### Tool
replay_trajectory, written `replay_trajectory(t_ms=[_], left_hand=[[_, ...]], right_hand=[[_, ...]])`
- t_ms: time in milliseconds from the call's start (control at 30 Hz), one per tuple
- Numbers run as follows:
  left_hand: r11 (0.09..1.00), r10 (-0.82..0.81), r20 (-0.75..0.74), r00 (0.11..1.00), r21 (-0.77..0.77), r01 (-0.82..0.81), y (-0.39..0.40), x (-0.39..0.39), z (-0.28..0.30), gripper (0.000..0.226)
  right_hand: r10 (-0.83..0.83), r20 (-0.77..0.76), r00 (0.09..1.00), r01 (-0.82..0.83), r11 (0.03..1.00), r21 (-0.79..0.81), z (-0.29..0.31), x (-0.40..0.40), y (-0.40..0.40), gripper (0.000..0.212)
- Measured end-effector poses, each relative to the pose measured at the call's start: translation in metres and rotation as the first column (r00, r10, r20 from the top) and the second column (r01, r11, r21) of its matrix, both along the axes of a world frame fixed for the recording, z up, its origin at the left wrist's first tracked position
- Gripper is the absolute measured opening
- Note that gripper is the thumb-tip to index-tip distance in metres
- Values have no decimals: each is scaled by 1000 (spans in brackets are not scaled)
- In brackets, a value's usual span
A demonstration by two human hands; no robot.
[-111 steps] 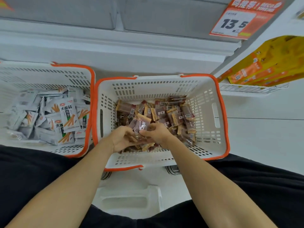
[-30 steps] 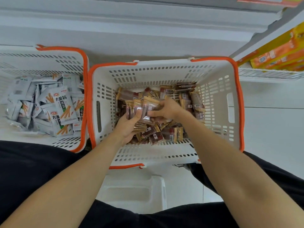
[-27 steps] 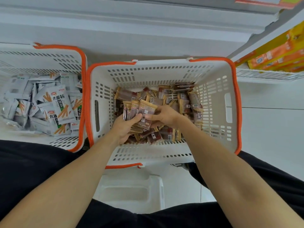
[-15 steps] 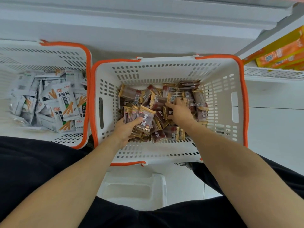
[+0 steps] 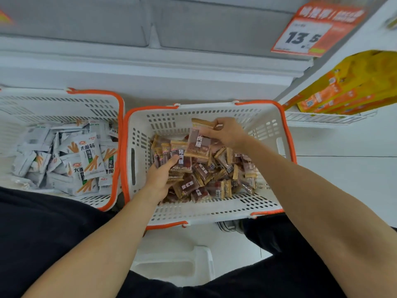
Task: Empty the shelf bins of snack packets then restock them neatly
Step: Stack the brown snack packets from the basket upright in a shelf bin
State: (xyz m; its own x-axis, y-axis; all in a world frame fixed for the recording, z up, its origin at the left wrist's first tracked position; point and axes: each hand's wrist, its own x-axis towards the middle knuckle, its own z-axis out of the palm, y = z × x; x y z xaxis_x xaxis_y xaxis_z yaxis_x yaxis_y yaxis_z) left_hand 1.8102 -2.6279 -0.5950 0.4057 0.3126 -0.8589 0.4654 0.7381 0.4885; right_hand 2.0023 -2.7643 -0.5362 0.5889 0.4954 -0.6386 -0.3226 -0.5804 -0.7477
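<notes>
Two white perforated baskets with orange rims stand on the floor below a white shelf front; the middle basket (image 5: 277, 134) serves as landmark. Its left rim lies just beside the right rim of the left basket (image 5: 64, 102), with only a narrow gap between them; its far rim stands close to the shelf base, and its near rim sits between the person's black-clad legs. Inside the middle basket, a loose heap of brown pork jerky packets (image 5: 214, 175) covers the floor of the basket, while the far wall and right wall rise bare above the heap, leaving open room there. The left basket holds a jumble of white gluten-strip packets (image 5: 88, 155). The left hand (image 5: 160, 177), near the middle basket's left wall, grips an upright fanned stack of jerky packets (image 5: 171, 154), thumb pressed on the front packet and fingers curled behind. The right hand (image 5: 225, 132), raised above the heap toward the far wall, pinches a single jerky packet (image 5: 197, 145) by its top seal between thumb and curled fingers; the packet hangs just beside the stack. Right of the middle basket, a wire shelf (image 5: 322, 118) carries yellow-orange boxes (image 5: 352, 89); above these an orange price tag (image 5: 315, 33) reads 13.5. A white step stool (image 5: 171, 267) sits nearer than the middle basket.
</notes>
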Motion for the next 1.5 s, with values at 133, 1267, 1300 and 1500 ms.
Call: replay_trajectory(t_ms=[133,1267,1300,1500], left_hand=[[998,3,194,981,-56,8,2,17,47,66],[365,-825,96,557,844,394,129,49,259,59],[271,-829,30,559,895,354,142,50,267,58],[323,-660,196,725,945,39,211,44,292,42]], right_hand=[[92,38,995,-90,994,-57,50,-4,8,40],[112,-59,992,-73,887,456,207,-43,92,52],[100,30,995,-103,894,436,216,-37,107,55],[-27,331,943,-122,899,420,251,-24,217,46]])
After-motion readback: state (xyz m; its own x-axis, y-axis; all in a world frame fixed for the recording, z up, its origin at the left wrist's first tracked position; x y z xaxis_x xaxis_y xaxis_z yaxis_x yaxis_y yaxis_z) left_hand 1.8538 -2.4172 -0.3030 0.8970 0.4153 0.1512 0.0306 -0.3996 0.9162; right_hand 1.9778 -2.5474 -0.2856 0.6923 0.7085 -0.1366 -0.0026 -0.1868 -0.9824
